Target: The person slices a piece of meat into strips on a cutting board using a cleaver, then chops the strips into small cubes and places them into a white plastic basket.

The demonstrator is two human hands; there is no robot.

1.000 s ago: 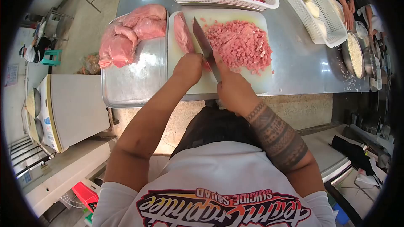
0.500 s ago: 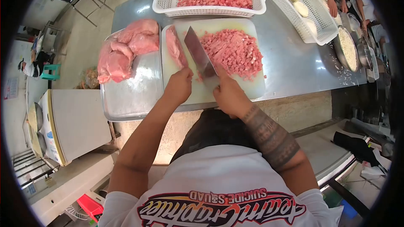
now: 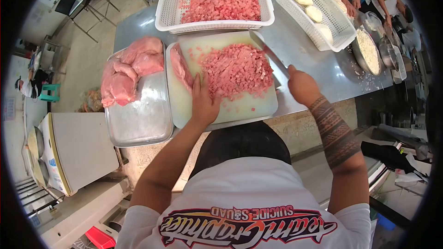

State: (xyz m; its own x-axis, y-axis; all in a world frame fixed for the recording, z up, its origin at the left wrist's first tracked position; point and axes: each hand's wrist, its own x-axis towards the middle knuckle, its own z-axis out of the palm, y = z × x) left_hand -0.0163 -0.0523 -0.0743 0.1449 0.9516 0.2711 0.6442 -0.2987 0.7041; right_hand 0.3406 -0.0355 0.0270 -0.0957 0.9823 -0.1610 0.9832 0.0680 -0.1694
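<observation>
My right hand (image 3: pixel 303 86) is wrapped round the handle of a cleaver (image 3: pixel 270 51), whose blade slants along the right side of a pile of diced raw meat (image 3: pixel 240 71). The pile lies on a pale cutting board (image 3: pixel 184 110). Against the pile's left edge rests my left hand (image 3: pixel 205 103), fingers stretched out and holding nothing. A long strip of raw meat (image 3: pixel 180 68) lies on the board just beyond its fingertips. To the left, large raw meat pieces (image 3: pixel 134 67) sit at the back of a metal tray (image 3: pixel 138 127).
Behind the board stands a white perforated basket (image 3: pixel 214 26) of diced meat. Another white basket (image 3: pixel 339 45) with pale rounded pieces stands at the right. Past it is a metal bowl (image 3: pixel 368 53) of whitish bits. A co-worker's hands (image 3: pixel 353 7) are at the far right.
The cleaver has moved right, from between the strip and the pile to the pile's right side. My left hand has opened from a closed grip near the strip and shifted to the pile's left edge.
</observation>
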